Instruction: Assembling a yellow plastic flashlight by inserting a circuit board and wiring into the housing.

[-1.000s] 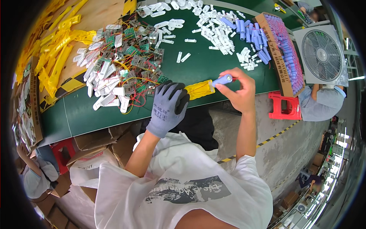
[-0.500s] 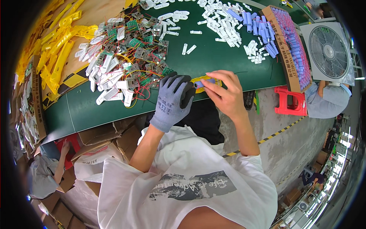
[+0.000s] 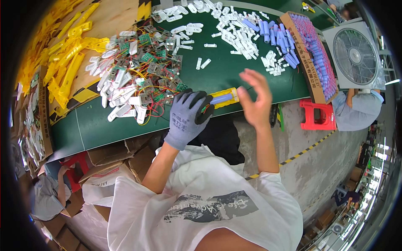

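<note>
L hand point(image 3: 186, 115) palm-down, yellow casing point(image 3: 226, 103) in grip; R hand point(image 3: 258, 103) empty, loosely splayed, nr casing's end

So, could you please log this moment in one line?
left hand: gloved, holding yellow casing | right hand: bare, open, at casing's right end, contact unclear | lavender cylinder: inside casing

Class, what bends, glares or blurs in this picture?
Head view: black corners and the green table's slightly bent front edge show fisheye distortion; head view: lights toward the right rim glare white; head view: the bare right hand looks slightly soft.
</note>
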A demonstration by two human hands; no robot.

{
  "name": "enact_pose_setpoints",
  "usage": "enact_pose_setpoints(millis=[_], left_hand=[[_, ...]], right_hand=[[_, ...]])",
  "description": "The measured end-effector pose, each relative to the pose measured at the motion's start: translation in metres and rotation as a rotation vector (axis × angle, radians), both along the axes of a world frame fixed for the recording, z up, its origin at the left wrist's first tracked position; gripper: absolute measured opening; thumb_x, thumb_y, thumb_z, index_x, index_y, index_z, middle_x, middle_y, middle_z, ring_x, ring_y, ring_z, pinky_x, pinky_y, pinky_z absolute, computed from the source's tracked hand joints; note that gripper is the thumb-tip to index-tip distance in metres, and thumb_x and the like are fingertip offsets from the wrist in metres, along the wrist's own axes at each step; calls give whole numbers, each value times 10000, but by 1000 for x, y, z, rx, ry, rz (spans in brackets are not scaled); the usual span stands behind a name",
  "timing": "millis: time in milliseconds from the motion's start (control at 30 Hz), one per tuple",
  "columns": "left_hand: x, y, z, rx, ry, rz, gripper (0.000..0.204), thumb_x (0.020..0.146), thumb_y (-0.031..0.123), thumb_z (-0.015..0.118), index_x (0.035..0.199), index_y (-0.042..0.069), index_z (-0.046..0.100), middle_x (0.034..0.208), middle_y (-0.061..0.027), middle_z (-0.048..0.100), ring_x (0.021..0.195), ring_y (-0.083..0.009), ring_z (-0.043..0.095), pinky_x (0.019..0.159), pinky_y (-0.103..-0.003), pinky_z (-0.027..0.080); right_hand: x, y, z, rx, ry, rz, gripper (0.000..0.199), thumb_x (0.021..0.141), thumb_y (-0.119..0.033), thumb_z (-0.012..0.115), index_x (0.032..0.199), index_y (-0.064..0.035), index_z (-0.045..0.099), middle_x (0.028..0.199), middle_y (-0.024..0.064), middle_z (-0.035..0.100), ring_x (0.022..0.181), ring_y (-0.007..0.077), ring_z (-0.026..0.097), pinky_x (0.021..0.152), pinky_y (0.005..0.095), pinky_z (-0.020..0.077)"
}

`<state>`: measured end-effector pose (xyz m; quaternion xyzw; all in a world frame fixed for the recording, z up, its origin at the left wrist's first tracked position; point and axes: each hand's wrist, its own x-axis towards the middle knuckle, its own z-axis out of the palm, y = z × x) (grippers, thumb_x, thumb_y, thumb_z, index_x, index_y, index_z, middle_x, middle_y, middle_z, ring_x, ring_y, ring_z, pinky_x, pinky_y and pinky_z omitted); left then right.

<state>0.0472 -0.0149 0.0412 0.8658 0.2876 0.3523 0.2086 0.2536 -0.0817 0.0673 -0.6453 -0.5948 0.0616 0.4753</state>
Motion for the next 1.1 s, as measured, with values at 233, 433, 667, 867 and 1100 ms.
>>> enact_pose_setpoints(millis=[233,433,667,867,1100], left_hand=[[-19,-8,-3,34,12,50,281,722,129,749,985,113,651,1005,-58,637,923,-279,596,856,-399,454],[-39,-5,1,10,4,150,266,718,112,745,969,88,659,1012,-74,657,926,-288,607,858,-401,457],[-39,1,-4,11,-7,123,273,730,153,750,981,121,645,1022,-49,638,919,-261,607,870,-406,455],[-38,-1,2,-14,-22,99,272,717,125,751,972,100,658,1035,-69,649,958,-290,601,878,-407,457],[-44,1,6,-64,27,59,433,728,184,754,1134,95,630,1066,-75,643,971,-288,597,887,-414,449]], right_hand=[[34,64,0,-395,286,80,226,829,-166,718,1010,-32,698,886,47,711,838,99,650,681,252,475],[-8,88,-1,-342,-150,65,173,819,-204,715,937,-76,709,911,69,706,839,218,658,712,321,492],[-8,100,-21,-112,-228,23,75,832,-97,679,871,-42,646,978,89,706,820,251,663,712,329,509],[26,53,-17,-133,274,96,108,894,-81,663,925,21,647,830,47,686,739,66,608,682,218,479],[44,20,-34,-187,393,-81,149,893,-113,681,890,33,651,753,21,662,681,38,580,628,190,442]])
